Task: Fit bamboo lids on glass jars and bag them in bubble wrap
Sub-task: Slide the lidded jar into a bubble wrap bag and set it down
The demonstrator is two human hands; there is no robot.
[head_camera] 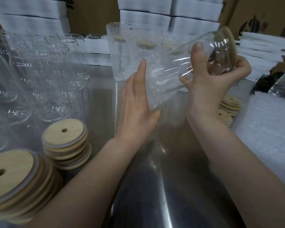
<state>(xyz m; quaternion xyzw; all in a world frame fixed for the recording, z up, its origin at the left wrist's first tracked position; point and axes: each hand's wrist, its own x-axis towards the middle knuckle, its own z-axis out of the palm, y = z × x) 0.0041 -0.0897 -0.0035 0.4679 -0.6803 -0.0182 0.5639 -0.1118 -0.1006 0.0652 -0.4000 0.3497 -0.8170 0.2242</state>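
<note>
My right hand [209,83] grips a glass jar [220,63] that lies tilted, its bamboo lid [227,41] fitted and pointing up to the right. The jar's base end sits in the mouth of a bubble wrap bag [163,83]. My left hand [136,104] lies flat, fingers straight, against the bag's left side, thumb under its lower edge. Behind stand bagged, lidded jars [138,51]. Bamboo lids with a centre hole are stacked at the near left [66,139] and bottom left [15,176]. Several bare glass jars [39,83] stand at the left.
The steel table [155,186] runs down the middle. A pile of bubble wrap bags [270,129] lies at the right, with more bamboo lids [229,109] beside it. White foam blocks [145,18] and cardboard boxes [92,14] line the back.
</note>
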